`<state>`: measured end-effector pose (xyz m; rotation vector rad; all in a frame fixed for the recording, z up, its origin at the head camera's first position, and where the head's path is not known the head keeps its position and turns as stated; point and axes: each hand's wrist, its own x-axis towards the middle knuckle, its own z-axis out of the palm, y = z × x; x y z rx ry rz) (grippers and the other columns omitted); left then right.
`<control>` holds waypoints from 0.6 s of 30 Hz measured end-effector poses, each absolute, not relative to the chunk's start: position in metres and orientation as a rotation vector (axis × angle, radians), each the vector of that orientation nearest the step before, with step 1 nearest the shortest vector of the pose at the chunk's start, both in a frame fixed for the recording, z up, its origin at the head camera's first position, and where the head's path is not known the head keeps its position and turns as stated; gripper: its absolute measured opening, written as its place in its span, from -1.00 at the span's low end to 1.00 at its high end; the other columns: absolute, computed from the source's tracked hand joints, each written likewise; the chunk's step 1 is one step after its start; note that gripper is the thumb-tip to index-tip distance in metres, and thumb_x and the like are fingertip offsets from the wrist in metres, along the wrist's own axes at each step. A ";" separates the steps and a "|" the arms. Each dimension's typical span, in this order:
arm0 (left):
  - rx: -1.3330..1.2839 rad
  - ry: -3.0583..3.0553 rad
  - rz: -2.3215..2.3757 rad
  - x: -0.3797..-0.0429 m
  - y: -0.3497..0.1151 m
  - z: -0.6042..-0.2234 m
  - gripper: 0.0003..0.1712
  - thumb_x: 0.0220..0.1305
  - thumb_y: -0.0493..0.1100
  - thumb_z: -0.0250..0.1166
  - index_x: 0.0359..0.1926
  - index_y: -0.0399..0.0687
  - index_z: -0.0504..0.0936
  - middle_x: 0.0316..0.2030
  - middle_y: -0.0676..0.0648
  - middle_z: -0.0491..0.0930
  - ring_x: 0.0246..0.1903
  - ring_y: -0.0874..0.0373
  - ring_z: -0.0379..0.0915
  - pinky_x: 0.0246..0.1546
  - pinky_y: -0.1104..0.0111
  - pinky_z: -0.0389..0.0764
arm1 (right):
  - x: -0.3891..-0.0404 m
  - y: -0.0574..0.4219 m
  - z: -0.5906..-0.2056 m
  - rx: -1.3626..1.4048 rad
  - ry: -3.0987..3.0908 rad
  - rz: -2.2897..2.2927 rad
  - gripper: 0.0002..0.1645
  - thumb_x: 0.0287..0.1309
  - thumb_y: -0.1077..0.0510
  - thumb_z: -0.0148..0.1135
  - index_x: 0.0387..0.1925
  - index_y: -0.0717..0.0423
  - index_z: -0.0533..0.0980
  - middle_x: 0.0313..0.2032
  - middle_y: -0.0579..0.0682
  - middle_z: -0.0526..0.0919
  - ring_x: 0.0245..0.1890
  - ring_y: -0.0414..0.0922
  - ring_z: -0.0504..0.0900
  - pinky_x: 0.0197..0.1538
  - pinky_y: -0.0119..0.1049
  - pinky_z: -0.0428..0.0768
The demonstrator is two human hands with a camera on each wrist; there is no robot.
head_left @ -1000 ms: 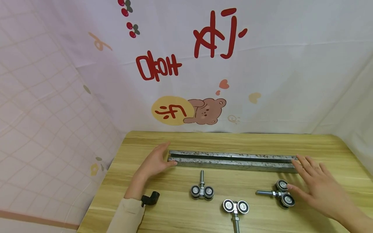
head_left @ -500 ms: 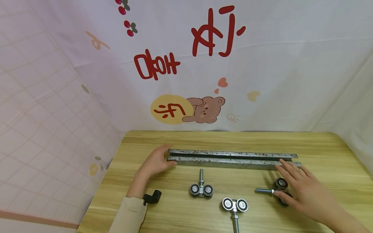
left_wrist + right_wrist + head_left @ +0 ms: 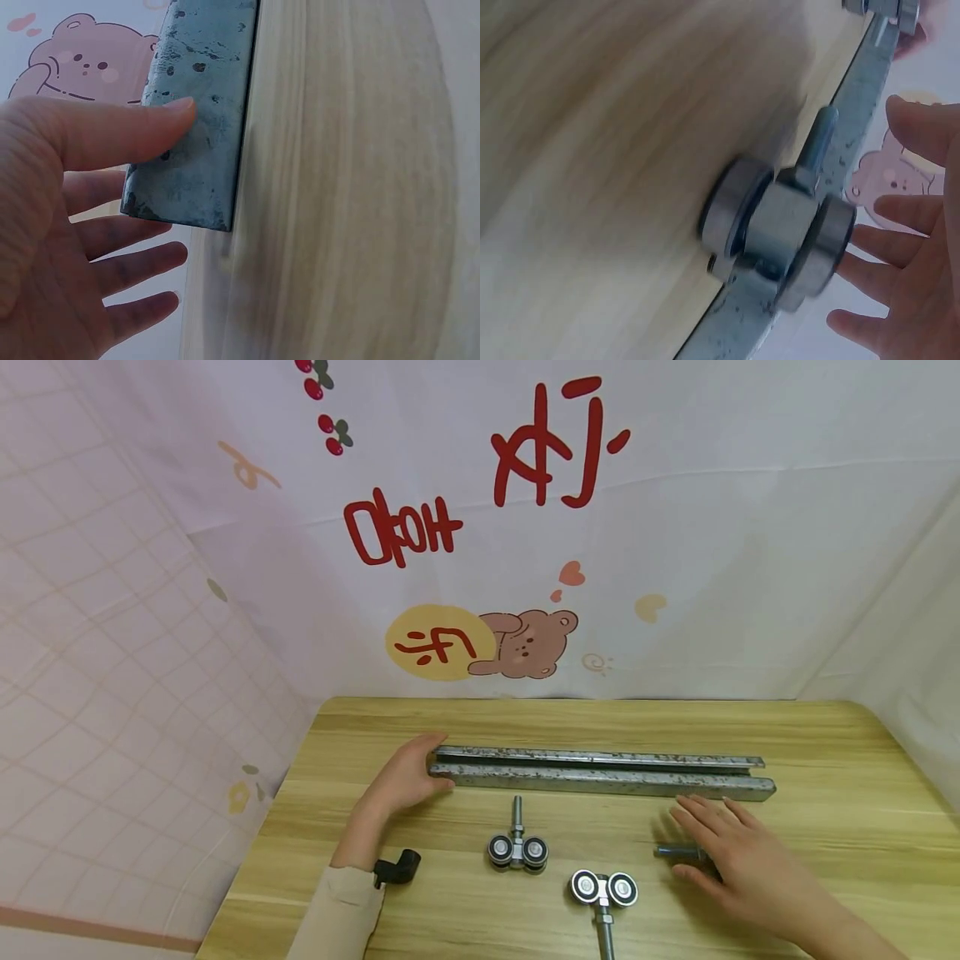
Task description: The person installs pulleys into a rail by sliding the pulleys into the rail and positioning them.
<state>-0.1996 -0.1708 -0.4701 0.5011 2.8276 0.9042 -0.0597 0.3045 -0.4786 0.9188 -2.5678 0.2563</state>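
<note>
Tabletop (image 3: 600, 725): right roller's wheels (image 3: 737, 204) show clearly in right wrist view only.

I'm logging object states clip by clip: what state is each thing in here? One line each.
Metal rail: lying lengthwise, slot up.
Left roller: lying down, bolt toward the rail.
Middle roller: lying down, bolt away from it.
Right roller: bolt pointing left, partly hidden in head view.
Left hand: straddling the rail's left end; grip unclear.
Right hand: relaxed, holding nothing.
</note>
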 end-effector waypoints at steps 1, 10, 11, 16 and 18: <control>0.501 2.826 0.906 -0.200 -0.171 -0.471 -0.06 0.16 -0.14 0.62 0.50 -0.27 0.41 0.43 -0.26 0.43 0.47 -0.22 0.27 0.47 -0.05 0.32 | -0.060 0.303 -0.480 0.932 -2.559 0.258 -0.17 0.32 -0.35 0.32 0.24 0.26 0.59 0.19 0.21 0.66 0.14 0.22 0.61 0.60 -0.37 -0.32; 0.480 2.812 0.975 -0.199 -0.169 -0.473 -0.10 0.15 -0.20 0.62 0.47 -0.27 0.45 0.40 -0.26 0.47 0.43 -0.21 0.32 0.44 -0.02 0.36 | -0.060 0.291 -0.486 0.990 -2.522 0.283 -0.30 0.47 -0.34 0.14 0.10 0.21 0.65 0.04 0.12 0.73 -0.01 0.08 0.72 0.59 -0.42 -0.26; 0.473 2.810 0.978 -0.199 -0.169 -0.474 -0.11 0.15 -0.21 0.61 0.47 -0.26 0.46 0.40 -0.26 0.47 0.43 -0.21 0.33 0.44 -0.02 0.36 | -0.060 0.289 -0.486 0.990 -2.526 0.283 -0.31 0.45 -0.33 0.18 0.09 0.21 0.66 0.03 0.10 0.74 -0.02 0.06 0.72 0.58 -0.43 -0.25; 0.431 2.795 0.992 -0.199 -0.169 -0.474 -0.12 0.16 -0.19 0.60 0.47 -0.27 0.45 0.40 -0.26 0.47 0.44 -0.20 0.32 0.44 -0.02 0.36 | -0.061 0.285 -0.489 0.997 -2.535 0.266 -0.41 0.45 -0.29 0.21 0.01 0.16 0.69 -0.06 -0.04 0.73 -0.07 -0.04 0.70 0.37 -0.14 0.36; 0.413 2.791 0.994 -0.199 -0.169 -0.474 -0.11 0.17 -0.18 0.60 0.47 -0.27 0.45 0.41 -0.27 0.46 0.44 -0.20 0.31 0.44 -0.03 0.35 | -0.061 0.283 -0.490 1.011 -2.533 0.264 -0.49 0.42 -0.22 0.28 -0.03 0.14 0.70 -0.11 -0.09 0.72 -0.10 -0.07 0.68 0.17 -0.05 0.46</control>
